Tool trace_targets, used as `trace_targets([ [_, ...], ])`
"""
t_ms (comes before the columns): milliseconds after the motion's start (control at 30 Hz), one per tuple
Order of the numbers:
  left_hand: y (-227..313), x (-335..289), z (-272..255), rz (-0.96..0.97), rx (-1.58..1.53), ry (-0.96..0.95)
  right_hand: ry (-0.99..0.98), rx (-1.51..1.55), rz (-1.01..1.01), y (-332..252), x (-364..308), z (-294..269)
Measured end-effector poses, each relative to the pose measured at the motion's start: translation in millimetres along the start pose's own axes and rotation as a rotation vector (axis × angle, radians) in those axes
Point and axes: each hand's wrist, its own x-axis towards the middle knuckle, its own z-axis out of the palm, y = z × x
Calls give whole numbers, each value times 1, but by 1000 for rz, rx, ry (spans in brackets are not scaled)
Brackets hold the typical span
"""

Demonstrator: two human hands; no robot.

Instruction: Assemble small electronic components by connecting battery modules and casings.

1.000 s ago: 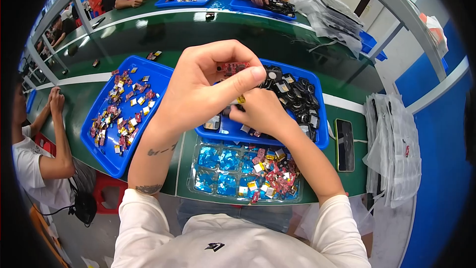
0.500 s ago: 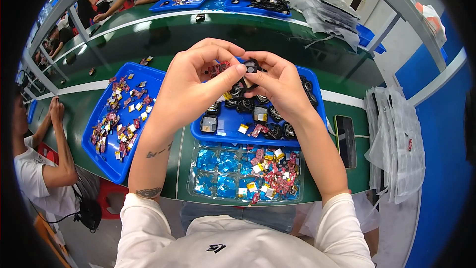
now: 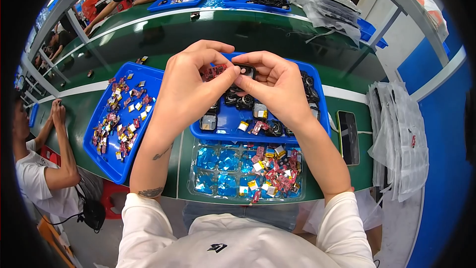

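Note:
Over the middle blue tray (image 3: 325, 114), both hands meet at a small black square case (image 3: 246, 71). My right hand (image 3: 277, 89) pinches it between thumb and curled fingers. The thumb tip of my left hand (image 3: 193, 87) presses at its left edge. Tucked in the curled left fingers are red circuit boards (image 3: 214, 72); how many, I cannot tell. More black cases with round parts (image 3: 244, 101) lie in the tray beneath, partly hidden by my hands. A loose red board (image 3: 257, 127) and a small silver-and-yellow piece (image 3: 243, 126) lie near the tray's front.
A clear compartment tray (image 3: 198, 194) with blue film and a heap of red boards sits nearest me. Left stands a blue tray (image 3: 113, 168) of boards. A phone (image 3: 348, 139) and stacked translucent packaging (image 3: 401, 144) are right. Co-workers sit left and across the table.
The black case has tilted flatter and shifted slightly left and down between my fingers. The left hand still keeps the red boards. Across the table, a co-worker's hand has reached toward a far tray.

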Motion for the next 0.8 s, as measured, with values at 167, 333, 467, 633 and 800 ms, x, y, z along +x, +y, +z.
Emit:
trace_targets([
  [167,-1,0,-3,-30,6,-53,-1,-12,-10,1,-1,2],
  [333,-4,2,-1,-62,-31,-61,30,-76,-34,0,-4,4],
  [467,-5,1,-3,-64,-49,-65,39,-123,-88,3,-5,7],
  [633,-2,2,-1,-53,-25,-46,77,-160,-168,7,-5,8],
  [800,0,-1,1,-41,-50,-27,164,-164,-254,8,-4,8],
])
